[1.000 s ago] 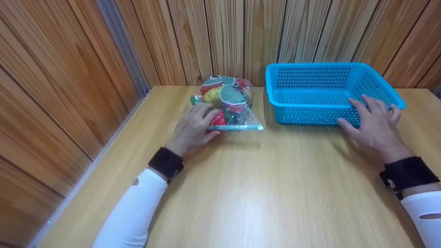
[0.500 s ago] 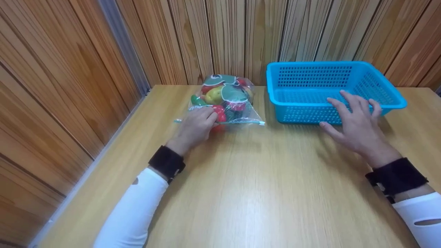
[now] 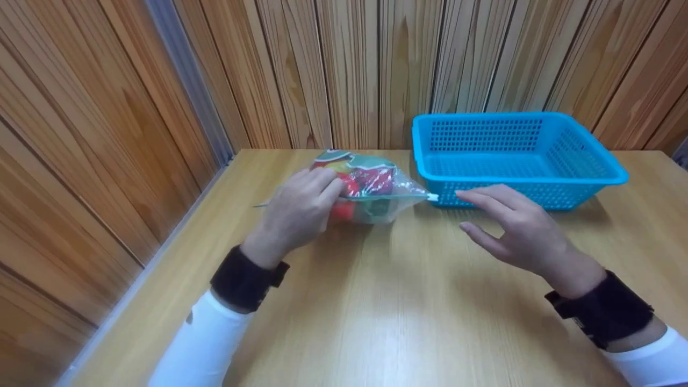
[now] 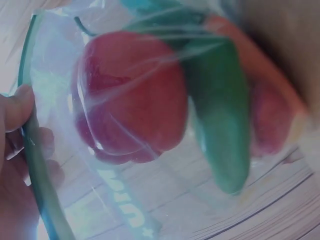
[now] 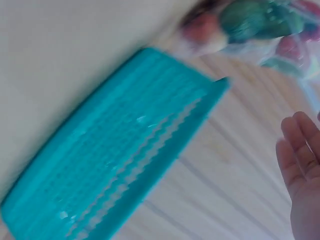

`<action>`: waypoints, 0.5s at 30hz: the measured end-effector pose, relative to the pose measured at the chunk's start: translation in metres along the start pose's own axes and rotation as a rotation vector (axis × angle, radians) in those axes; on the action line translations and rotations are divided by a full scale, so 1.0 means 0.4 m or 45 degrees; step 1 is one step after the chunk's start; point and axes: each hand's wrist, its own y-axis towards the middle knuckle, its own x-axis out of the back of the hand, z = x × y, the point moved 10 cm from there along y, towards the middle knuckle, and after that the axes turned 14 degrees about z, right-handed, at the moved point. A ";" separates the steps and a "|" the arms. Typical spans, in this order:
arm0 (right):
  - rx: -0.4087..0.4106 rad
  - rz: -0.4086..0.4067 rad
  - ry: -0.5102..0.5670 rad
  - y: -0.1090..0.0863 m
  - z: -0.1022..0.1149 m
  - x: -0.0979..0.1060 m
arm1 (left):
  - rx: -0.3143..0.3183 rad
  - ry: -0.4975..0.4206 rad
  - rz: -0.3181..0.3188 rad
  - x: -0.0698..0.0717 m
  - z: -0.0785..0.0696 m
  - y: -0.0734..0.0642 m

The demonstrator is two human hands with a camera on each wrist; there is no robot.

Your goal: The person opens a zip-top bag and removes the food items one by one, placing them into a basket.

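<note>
My left hand [image 3: 298,209] grips the zip edge of a clear plastic zip bag [image 3: 371,183] with a green and red print. In the left wrist view, thumb and fingers pinch the green zip strip [image 4: 31,135]. Through the plastic show a red bell-pepper shape [image 4: 132,97], a long green vegetable shape [image 4: 220,115] and other coloured pieces, partly hidden. The bag tilts, its white zip slider [image 3: 432,197] pointing right. Just right of that slider, my right hand [image 3: 521,234] hovers with straight fingers, touching nothing.
A blue perforated plastic basket [image 3: 510,179] stands at the back right of the wooden table [image 3: 387,301], beyond my right hand. Wood-plank walls [image 3: 355,70] close off the back and left sides.
My left hand has closed on the zip edge and drawn the bag up and towards me. My right hand has moved left from the basket towards the slider.
</note>
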 end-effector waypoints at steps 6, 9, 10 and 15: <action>-0.016 -0.063 0.218 0.089 0.055 0.007 | 0.046 -0.048 0.012 0.053 0.016 -0.005; 0.020 -0.201 0.308 0.140 0.078 0.009 | 0.076 -0.037 0.008 0.069 0.037 -0.014; 0.021 -0.247 0.331 0.154 0.080 0.009 | 0.088 -0.032 0.001 0.074 0.044 -0.017; -0.055 -0.327 0.338 0.193 0.065 -0.012 | 0.150 -0.012 0.030 0.086 0.068 -0.022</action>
